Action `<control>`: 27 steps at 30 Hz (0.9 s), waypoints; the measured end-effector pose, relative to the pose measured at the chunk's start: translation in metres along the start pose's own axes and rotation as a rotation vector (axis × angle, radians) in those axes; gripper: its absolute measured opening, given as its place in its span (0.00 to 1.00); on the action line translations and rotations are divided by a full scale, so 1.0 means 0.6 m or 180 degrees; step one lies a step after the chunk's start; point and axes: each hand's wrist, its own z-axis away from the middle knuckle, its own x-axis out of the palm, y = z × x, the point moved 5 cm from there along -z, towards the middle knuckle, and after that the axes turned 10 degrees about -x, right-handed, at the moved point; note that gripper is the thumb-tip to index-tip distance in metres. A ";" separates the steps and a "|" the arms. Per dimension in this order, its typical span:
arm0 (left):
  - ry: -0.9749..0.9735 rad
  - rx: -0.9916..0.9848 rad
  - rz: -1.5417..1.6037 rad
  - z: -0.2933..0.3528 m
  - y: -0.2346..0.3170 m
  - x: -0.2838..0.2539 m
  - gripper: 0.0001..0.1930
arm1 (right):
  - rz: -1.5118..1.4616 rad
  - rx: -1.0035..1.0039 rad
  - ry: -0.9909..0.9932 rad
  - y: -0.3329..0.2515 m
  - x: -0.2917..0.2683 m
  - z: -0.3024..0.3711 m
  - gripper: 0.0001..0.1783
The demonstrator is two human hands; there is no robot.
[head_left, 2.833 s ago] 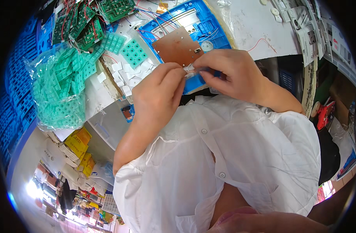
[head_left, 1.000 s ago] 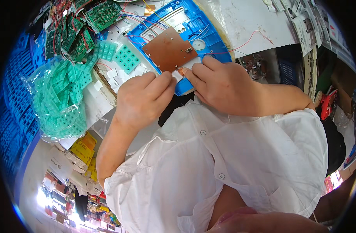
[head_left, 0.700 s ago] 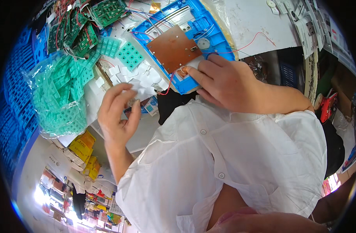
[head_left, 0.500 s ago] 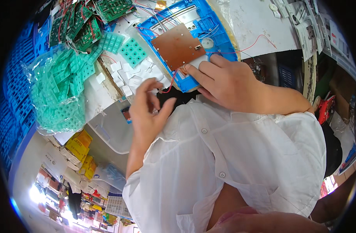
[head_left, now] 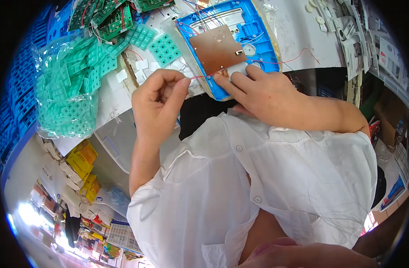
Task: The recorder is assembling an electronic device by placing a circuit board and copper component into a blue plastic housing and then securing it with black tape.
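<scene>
1. The left hand (head_left: 157, 98) pinched the red wire (head_left: 199, 77) between thumb and finger.
2. The right hand (head_left: 269, 91) rested at the blue casing (head_left: 221, 93); whether it gripped anything, I couldn't tell.
3. The casing lay open on the white bench (head_left: 298, 40), brown board (head_left: 217, 48) over it.
4. Wire placing seemed in hand, calling next for a gentle pull.

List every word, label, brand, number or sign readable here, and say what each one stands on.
No text is clear enough to quote.
Yellow packets at lower left: dark print, too small to read.
Pale surface left of them: a small dark mark, too small to read.
Pale panel near the right edge: reddish marks, too blurred to read.
Brown board and blue casing: no lettering I can make out.
</scene>
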 end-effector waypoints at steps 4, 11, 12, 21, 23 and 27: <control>0.0023 0.0237 0.0200 -0.012 0.025 0.009 0.05 | 0.0087 -0.0116 -0.0249 -0.004 0.002 -0.004 0.42; -0.0342 0.0225 0.0813 -0.006 0.027 0.011 0.07 | -0.0752 -0.0049 -0.0037 0.022 -0.015 -0.001 0.42; -0.0340 0.0212 0.0861 -0.004 0.025 0.011 0.07 | -0.0746 -0.0004 -0.0103 0.022 -0.015 -0.004 0.41; -0.0510 0.0025 0.1485 0.005 0.009 0.014 0.09 | -0.1148 -0.0260 0.0135 0.052 -0.021 -0.003 0.38; -0.0558 -0.0056 0.1396 0.011 0.000 0.012 0.10 | -0.1367 -0.0452 0.0303 0.058 -0.026 0.004 0.38; -0.0621 -0.0064 0.2218 0.004 -0.010 0.024 0.11 | -0.0903 -0.0191 0.0131 0.033 -0.026 0.025 0.36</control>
